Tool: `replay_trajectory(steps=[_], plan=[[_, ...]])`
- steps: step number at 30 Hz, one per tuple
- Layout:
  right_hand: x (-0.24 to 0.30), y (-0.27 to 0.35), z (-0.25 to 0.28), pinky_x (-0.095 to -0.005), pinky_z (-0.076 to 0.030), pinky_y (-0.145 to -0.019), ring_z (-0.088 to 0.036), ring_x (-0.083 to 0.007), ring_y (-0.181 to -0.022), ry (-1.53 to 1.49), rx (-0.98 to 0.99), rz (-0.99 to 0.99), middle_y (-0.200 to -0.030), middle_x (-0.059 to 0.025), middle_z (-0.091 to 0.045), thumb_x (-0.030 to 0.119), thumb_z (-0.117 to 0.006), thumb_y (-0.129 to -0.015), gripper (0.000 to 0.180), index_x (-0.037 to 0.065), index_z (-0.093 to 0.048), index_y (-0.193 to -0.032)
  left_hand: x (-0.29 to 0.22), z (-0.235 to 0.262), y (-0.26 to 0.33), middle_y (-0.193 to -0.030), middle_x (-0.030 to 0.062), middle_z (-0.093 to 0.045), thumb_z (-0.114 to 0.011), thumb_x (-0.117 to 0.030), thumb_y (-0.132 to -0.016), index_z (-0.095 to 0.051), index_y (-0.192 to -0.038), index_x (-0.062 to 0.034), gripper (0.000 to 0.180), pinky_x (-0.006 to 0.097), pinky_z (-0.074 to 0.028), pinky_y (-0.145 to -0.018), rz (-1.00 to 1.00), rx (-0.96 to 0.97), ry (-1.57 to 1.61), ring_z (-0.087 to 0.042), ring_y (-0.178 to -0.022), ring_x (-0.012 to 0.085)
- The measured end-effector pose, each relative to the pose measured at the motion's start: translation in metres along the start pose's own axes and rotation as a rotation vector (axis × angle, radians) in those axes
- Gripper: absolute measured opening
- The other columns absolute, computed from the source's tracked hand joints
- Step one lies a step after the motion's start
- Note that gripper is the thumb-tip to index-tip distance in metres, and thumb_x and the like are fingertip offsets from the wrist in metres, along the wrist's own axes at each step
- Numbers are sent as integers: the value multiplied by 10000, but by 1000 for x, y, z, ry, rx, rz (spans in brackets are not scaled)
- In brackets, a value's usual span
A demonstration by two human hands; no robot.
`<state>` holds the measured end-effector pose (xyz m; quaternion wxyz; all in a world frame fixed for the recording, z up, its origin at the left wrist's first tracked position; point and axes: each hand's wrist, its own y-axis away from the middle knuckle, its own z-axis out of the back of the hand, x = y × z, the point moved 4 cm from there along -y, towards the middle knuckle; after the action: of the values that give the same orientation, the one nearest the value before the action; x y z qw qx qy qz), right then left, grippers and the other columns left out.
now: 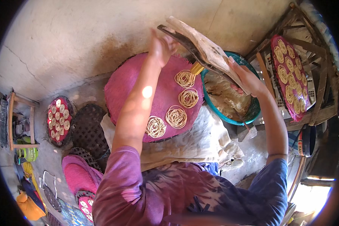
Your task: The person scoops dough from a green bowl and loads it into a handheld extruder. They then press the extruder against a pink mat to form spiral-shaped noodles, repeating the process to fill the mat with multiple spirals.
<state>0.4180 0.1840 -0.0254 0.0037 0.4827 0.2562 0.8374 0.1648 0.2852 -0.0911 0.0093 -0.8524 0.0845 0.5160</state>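
My right hand (248, 78) grips the near right end of a long two-handled wooden press (207, 49), held tilted in the air. A short brass cylinder (196, 68) pokes out beneath it. My left hand (163, 47) is beside the press's far left end, fingers apart; whether it touches the wood is unclear. Below lies a round tray covered in pink cloth (124, 81). Several coiled rings of pale dough strands (188, 98) sit along its right and near edge. Under the press, a teal basin (234, 122) holds a mass of pale dough (224, 97).
At right, another pink tray of coils (290, 77) leans on a wooden frame (320, 94). To the left are a smaller coil-covered tray (58, 121) and a dark woven tray (88, 128) on the floor. Pale cloth (199, 139) spreads over my lap. A wall rises behind.
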Motion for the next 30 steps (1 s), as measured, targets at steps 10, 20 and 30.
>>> replay_trajectory(steps=[10, 20, 30], plan=[[-21, -4, 3, -244, -321, -378, -403, -80, -416, -90, -3, 51, -558, -3, -463, 657, -332, -972, 615, 97, -562, -865, 83, -7, 11, -1199, 118, -639, -184, -645, -990, -601, -1242, -31, 783, 359, -321, -1075, 284, 375, -650, -530, -1174, 208], [-26, -4, 11, -254, -343, -400, -424, -95, -434, -170, -136, 107, -572, -19, -478, 644, -361, -971, 636, 47, -564, -888, 62, 4, 30, -1555, 94, -328, -225, -641, -985, -590, -1306, -74, 747, 450, -224, -1155, 10, 300, -1013, -234, -1441, 342], [-48, 41, 10, -243, -342, -391, -409, -105, -408, -375, -246, 210, -554, -31, -472, 612, -314, -996, 616, 48, -559, -1014, 31, 18, 99, -1581, 54, -271, -483, -394, -965, -623, -1287, -250, 379, 534, -227, -1129, -594, 95, -1989, -320, -1362, 390]])
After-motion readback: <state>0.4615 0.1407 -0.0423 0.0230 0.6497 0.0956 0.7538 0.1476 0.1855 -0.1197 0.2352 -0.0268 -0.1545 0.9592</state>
